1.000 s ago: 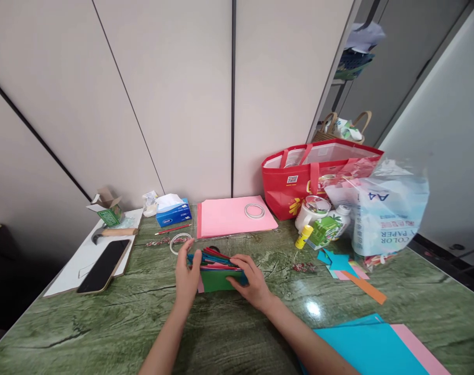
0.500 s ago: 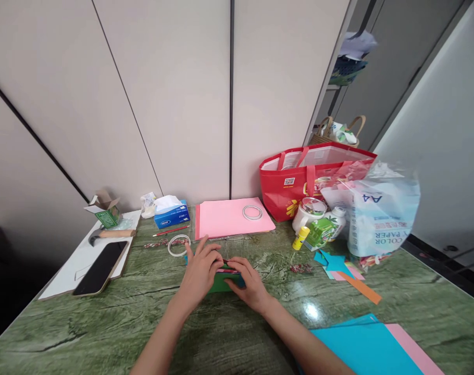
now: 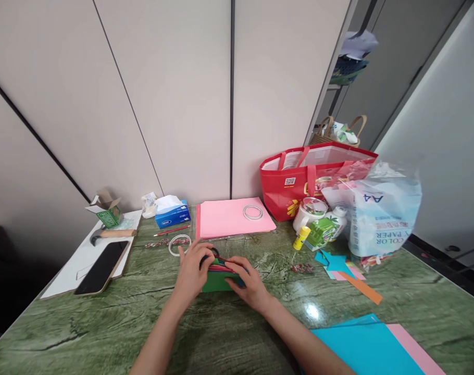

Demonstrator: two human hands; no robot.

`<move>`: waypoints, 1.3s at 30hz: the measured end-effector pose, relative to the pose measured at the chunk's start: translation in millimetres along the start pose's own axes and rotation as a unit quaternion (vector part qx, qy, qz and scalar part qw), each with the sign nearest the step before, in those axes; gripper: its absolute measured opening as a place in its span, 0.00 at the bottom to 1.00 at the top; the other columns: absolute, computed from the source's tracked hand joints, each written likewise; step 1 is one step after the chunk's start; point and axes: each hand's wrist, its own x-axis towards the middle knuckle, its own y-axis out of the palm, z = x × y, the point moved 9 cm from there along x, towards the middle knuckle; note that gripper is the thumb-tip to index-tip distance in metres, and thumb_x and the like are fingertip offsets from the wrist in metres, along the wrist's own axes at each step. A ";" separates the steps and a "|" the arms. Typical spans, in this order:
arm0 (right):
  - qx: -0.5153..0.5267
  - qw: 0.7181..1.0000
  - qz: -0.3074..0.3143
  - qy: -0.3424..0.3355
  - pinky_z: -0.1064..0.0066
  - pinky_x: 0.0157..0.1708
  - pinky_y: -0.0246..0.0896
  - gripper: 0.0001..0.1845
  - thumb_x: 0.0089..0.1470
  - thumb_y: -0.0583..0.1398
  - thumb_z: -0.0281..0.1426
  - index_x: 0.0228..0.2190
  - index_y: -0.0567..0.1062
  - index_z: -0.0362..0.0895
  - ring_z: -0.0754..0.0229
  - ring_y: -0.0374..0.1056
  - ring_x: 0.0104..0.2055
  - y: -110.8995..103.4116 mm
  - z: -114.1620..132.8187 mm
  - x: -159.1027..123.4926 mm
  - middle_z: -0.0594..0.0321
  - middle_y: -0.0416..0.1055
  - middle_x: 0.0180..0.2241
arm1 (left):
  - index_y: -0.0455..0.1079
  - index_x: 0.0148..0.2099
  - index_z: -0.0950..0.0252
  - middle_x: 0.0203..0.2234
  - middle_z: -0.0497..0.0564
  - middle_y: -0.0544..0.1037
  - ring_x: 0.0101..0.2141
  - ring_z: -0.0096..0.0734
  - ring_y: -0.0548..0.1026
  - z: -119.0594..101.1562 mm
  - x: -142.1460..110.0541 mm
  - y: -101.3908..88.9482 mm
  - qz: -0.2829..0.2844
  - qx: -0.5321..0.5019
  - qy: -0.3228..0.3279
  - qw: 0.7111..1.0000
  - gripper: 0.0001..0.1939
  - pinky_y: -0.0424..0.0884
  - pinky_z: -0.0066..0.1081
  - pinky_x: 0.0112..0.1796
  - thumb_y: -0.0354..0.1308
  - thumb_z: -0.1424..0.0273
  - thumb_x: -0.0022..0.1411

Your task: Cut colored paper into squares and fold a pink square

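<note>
A small stack of coloured paper pieces (image 3: 217, 281), green at the front with red, pink and blue edges on top, lies on the green marble table (image 3: 104, 323). My left hand (image 3: 192, 273) rests on the stack's left end, fingers curled over its top edge. My right hand (image 3: 249, 283) grips the stack's right end, thumb at the front. A dark scissor handle (image 3: 213, 253) shows just behind the stack.
Pink paper sheets (image 3: 231, 219) with a tape ring (image 3: 253, 212) lie behind. Another tape ring (image 3: 179, 245), a tissue box (image 3: 172, 214), a phone (image 3: 101, 267), a red bag (image 3: 315, 174), a glue stick (image 3: 301, 237), a colour-paper pack (image 3: 381, 219), and blue and pink sheets (image 3: 373, 346) surround the hands.
My left hand moved from the stack's left side onto its top, then drew back to the left end with fingers curled. My right hand stayed on the right end.
</note>
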 end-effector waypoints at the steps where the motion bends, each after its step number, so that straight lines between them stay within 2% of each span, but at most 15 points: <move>1: 0.000 1.000 -0.002 -0.001 0.63 0.44 0.66 0.25 0.51 0.56 0.24 0.51 0.60 0.47 0.57 0.64 0.47 -0.2 -0.2 -0.1 0.53 0.63 0.44 | 0.66 0.25 0.59 0.40 0.52 0.75 0.53 0.47 0.61 3.6 0.4 -5.3 -0.015 -0.014 -0.012 1.000 0.09 0.29 0.60 0.51 0.50 0.70 0.56; 3: -0.003 1.000 -0.006 -0.003 0.63 0.44 0.66 0.25 0.51 0.56 0.24 0.51 0.60 0.47 0.56 0.64 0.47 -0.7 0.0 -0.3 0.53 0.64 0.44 | 0.65 0.24 0.59 0.39 0.52 0.76 0.52 0.48 0.62 14.4 0.3 -16.5 -0.049 -0.063 -0.039 0.996 0.09 0.34 0.56 0.53 0.51 0.67 0.55; 5: -0.007 1.000 -0.014 -0.005 0.64 0.43 0.66 0.25 0.51 0.56 0.25 0.51 0.60 0.47 0.56 0.64 0.47 -2.1 0.4 -0.7 0.53 0.64 0.43 | 0.65 0.23 0.60 0.37 0.54 0.77 0.49 0.47 0.66 30.1 -1.5 -25.1 -0.080 -0.137 -0.074 0.985 0.10 0.48 0.50 0.52 0.53 0.63 0.54; 7: -0.008 1.000 -0.021 -0.004 0.64 0.43 0.66 0.25 0.50 0.56 0.25 0.50 0.61 0.47 0.56 0.65 0.46 -3.2 0.2 -1.4 0.53 0.64 0.43 | 0.67 0.26 0.61 0.37 0.56 0.77 0.42 0.45 0.71 48.4 -5.2 -29.2 -0.106 -0.217 -0.112 0.964 0.11 0.62 0.42 0.44 0.54 0.60 0.52; 8: -0.006 1.000 -0.022 -0.001 0.64 0.43 0.66 0.24 0.50 0.56 0.25 0.50 0.61 0.46 0.56 0.65 0.46 -3.2 -0.2 -1.9 0.53 0.64 0.43 | 0.68 0.28 0.63 0.37 0.56 0.77 0.39 0.42 0.72 57.2 -7.7 -30.1 -0.121 -0.254 -0.130 0.951 0.12 0.65 0.39 0.40 0.55 0.59 0.52; 12: 0.007 1.000 -0.022 0.009 0.64 0.43 0.66 0.24 0.51 0.56 0.25 0.51 0.60 0.47 0.56 0.64 0.46 -2.3 -1.4 -4.0 0.53 0.64 0.43 | 0.70 0.34 0.67 0.37 0.57 0.77 0.34 0.35 0.72 80.9 -19.2 -25.1 -0.183 -0.388 -0.176 0.886 0.17 0.67 0.31 0.33 0.58 0.58 0.49; 15: 0.010 1.000 -0.023 0.009 0.64 0.44 0.66 0.25 0.51 0.56 0.24 0.51 0.60 0.46 0.56 0.64 0.46 -2.0 -0.7 -4.7 0.53 0.63 0.43 | 0.68 0.32 0.66 0.39 0.55 0.76 0.29 0.30 0.72 85.1 -26.8 -11.2 -0.199 -0.424 -0.198 0.861 0.16 0.67 0.29 0.30 0.60 0.58 0.47; 18: 0.009 1.000 -0.024 0.012 0.63 0.44 0.65 0.25 0.50 0.57 0.25 0.50 0.60 0.46 0.56 0.64 0.46 -2.6 -1.2 -4.9 0.52 0.63 0.43 | 0.66 0.32 0.65 0.42 0.54 0.75 0.30 0.30 0.73 81.4 -31.8 -0.9 -0.202 -0.421 -0.195 0.862 0.16 0.68 0.30 0.31 0.59 0.57 0.49; 22: 0.009 0.999 -0.024 0.018 0.62 0.44 0.65 0.25 0.50 0.57 0.25 0.50 0.60 0.46 0.56 0.63 0.46 -2.8 -3.1 -4.8 0.52 0.63 0.44 | 0.66 0.41 0.63 0.43 0.55 0.74 0.40 0.37 0.73 75.0 -35.0 -2.9 -0.222 -0.417 -0.165 0.866 0.21 0.69 0.34 0.37 0.50 0.52 0.55; 24: 0.008 0.999 -0.028 0.018 0.63 0.44 0.65 0.25 0.50 0.57 0.25 0.50 0.60 0.46 0.56 0.63 0.47 -2.9 -3.0 -4.7 0.52 0.63 0.44 | 0.64 0.47 0.61 0.45 0.55 0.73 0.44 0.39 0.71 70.0 -32.4 -1.8 -0.196 -0.391 -0.149 0.887 0.24 0.67 0.35 0.41 0.48 0.52 0.56; 27: 0.008 0.999 -0.036 0.015 0.63 0.44 0.65 0.25 0.50 0.57 0.25 0.50 0.61 0.46 0.56 0.63 0.46 -4.1 -1.9 -4.4 0.53 0.63 0.44 | 0.62 0.52 0.61 0.46 0.56 0.72 0.46 0.40 0.70 71.3 -31.0 1.7 -0.173 -0.314 -0.170 0.918 0.26 0.66 0.36 0.44 0.52 0.54 0.54; 31: 0.015 0.999 -0.035 0.014 0.62 0.44 0.65 0.27 0.50 0.58 0.25 0.51 0.59 0.46 0.55 0.63 0.46 -5.4 -0.8 -4.7 0.52 0.62 0.44 | 0.61 0.52 0.62 0.43 0.57 0.74 0.43 0.41 0.72 79.8 -34.4 7.9 -0.179 -0.300 -0.228 0.909 0.26 0.68 0.37 0.41 0.49 0.53 0.56; 35: 0.018 0.998 -0.044 0.028 0.60 0.45 0.64 0.31 0.49 0.58 0.25 0.54 0.56 0.49 0.54 0.62 0.47 -8.3 -3.8 -5.3 0.53 0.61 0.45 | 0.59 0.54 0.60 0.48 0.55 0.70 0.47 0.40 0.69 65.4 -29.9 15.1 -0.122 -0.276 -0.183 0.936 0.25 0.67 0.38 0.43 0.46 0.54 0.58; 37: 0.014 0.999 -0.043 0.030 0.60 0.45 0.64 0.30 0.49 0.58 0.25 0.53 0.57 0.51 0.54 0.62 0.47 -8.0 -4.7 -5.3 0.54 0.61 0.45 | 0.59 0.54 0.61 0.47 0.56 0.70 0.47 0.40 0.69 61.0 -32.1 5.5 -0.160 -0.244 -0.167 0.942 0.24 0.66 0.39 0.45 0.45 0.56 0.59; 39: 0.013 0.999 -0.035 0.030 0.60 0.45 0.65 0.29 0.49 0.58 0.25 0.53 0.58 0.52 0.54 0.63 0.47 -6.5 -5.4 -5.2 0.54 0.61 0.45 | 0.59 0.53 0.62 0.47 0.57 0.70 0.48 0.39 0.68 47.2 -35.4 -13.3 -0.231 -0.188 -0.110 0.948 0.21 0.64 0.41 0.47 0.47 0.59 0.60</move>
